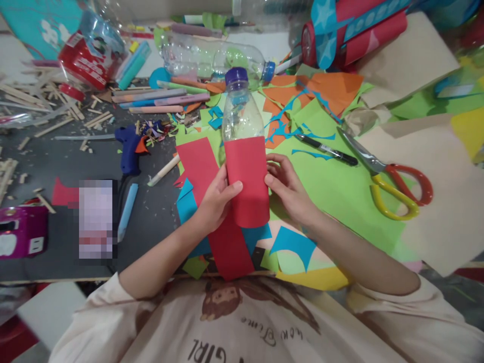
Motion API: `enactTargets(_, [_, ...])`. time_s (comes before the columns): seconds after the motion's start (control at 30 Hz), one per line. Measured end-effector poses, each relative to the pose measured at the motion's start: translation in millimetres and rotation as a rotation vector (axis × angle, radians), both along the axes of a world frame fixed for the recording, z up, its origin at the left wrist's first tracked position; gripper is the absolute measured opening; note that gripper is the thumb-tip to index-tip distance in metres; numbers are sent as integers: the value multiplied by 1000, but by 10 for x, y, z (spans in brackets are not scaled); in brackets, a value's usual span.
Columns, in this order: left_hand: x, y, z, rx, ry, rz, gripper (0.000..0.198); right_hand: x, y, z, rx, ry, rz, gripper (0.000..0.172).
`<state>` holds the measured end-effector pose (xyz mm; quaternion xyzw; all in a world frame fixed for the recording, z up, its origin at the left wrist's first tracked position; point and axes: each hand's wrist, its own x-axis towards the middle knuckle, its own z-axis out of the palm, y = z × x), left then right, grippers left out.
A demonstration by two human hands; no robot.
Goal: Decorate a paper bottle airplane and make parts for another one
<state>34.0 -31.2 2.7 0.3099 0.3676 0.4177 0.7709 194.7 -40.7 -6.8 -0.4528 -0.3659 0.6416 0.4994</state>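
Bottle (242, 113) in red paper (248, 171), between left fingers (230, 191) and right fingers (275, 182), both clasping its sides

Bottle (242, 116): we hold it purple-capped, in front of us.
Red paper (247, 181): wrapped around the bottle's lower part.
Left-hand grip (215, 201): our thumb lies across the paper's front, fingers along its side.
Right-hand grip (287, 184): our thumb tip meets the paper's right edge.
Red strip (198, 161): we see it lying aslant under the left-hand grip.
Counter (151, 212): blue glue gun (130, 148) at left; at right, black marker (327, 149) near scissors (378, 166) with red and yellow handles.
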Motion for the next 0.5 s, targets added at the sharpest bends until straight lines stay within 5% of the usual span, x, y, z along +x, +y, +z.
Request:
enactTargets(0.17, [-4, 5, 11, -52, 1, 16, 63, -15, -45, -8, 85, -160, -9, 40])
enactTargets(0.37, [-34, 15, 19, -86, -5, 40, 57, -20, -48, 36, 1, -136, 45, 42])
enactTargets(0.5, [-37, 47, 31, -62, -23, 72, 47, 16, -42, 90, -38, -142, 138, 63])
